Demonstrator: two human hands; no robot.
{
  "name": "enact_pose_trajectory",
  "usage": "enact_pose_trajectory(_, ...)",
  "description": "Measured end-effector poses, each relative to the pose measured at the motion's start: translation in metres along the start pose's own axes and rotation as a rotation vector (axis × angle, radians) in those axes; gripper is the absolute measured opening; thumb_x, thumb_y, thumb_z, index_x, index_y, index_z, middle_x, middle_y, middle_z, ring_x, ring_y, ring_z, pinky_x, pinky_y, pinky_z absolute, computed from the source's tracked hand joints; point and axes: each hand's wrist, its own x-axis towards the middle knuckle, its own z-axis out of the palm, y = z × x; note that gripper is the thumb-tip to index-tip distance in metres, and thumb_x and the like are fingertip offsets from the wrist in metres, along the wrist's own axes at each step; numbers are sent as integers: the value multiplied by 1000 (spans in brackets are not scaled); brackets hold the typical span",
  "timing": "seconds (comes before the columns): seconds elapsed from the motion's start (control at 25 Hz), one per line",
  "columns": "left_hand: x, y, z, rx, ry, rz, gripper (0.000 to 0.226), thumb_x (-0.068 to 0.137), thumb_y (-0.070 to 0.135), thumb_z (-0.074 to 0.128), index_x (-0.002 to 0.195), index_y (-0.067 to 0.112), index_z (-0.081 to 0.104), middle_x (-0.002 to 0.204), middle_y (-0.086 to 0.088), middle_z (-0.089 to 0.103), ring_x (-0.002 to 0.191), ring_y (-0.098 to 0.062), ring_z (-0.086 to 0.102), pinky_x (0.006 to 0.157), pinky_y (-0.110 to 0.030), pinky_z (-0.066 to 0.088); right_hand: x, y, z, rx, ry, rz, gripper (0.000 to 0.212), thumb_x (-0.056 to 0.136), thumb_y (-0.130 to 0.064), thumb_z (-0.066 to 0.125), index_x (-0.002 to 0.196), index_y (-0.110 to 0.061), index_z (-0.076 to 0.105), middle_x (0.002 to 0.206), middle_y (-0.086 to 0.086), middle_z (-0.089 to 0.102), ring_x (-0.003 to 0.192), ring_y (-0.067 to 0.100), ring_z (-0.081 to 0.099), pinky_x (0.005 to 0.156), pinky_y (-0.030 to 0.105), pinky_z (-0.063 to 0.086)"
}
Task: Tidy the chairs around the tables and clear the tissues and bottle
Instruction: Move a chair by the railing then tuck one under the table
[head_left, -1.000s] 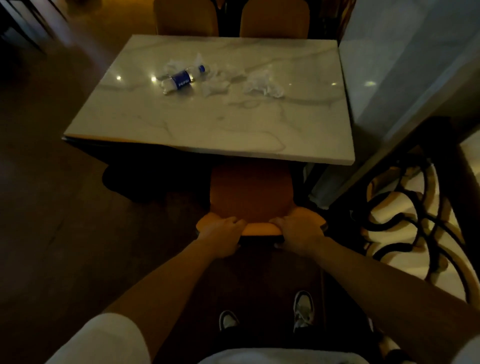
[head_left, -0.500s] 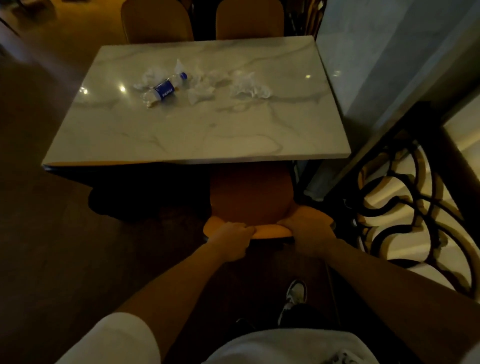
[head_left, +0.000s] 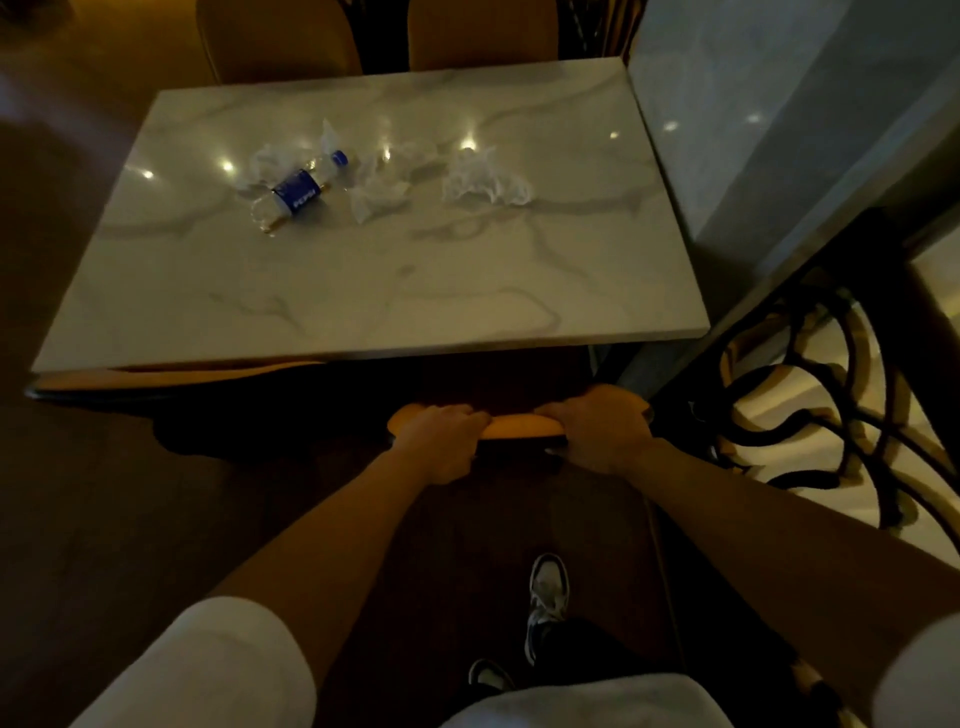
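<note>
Dim restaurant or café dining area. Marble-top table (head_left: 363, 291) at frame centre, orange chairs (head_left: 280, 36) tucked in along its far edge at top. Ornate black iron railing (head_left: 810, 415) at right, dark wood floor (head_left: 104, 519) at left.

left hand (head_left: 439, 441), right hand (head_left: 597, 427), both hands gripping
</note>
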Motion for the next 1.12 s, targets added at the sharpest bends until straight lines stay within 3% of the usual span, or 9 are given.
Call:
enact_pose_trajectory(0.44,52,-26,-30,95,-70,1,49,91,34,56,138,26,45,122,2,58,99,-23,64,67,-32,42,55,37,-5,48,48,-45,57,86,-59,58,138,-36,49,110,-5,69,94,19,67,71,37,56)
enact_pose_trajectory(0.8,60,-44,-41,123,-130,9,52,89,32,57,138,24,44,121,-1,56,95,-24,63,69,-34,47,74,36,-3,73,46,-89,59,88,-53,57,141,-29,47,114,-5,68,95,20,66,69,38,57)
enact_pose_trajectory(1.12,77,-55,-46,105,-157,16,47,91,28,56,135,22,43,119,-3,54,96,-26,61,76,-44,53,91,47,-10,42,26,-106,64,87,-56,57,143,-29,46,122,-4,67,102,23,66,70,38,56)
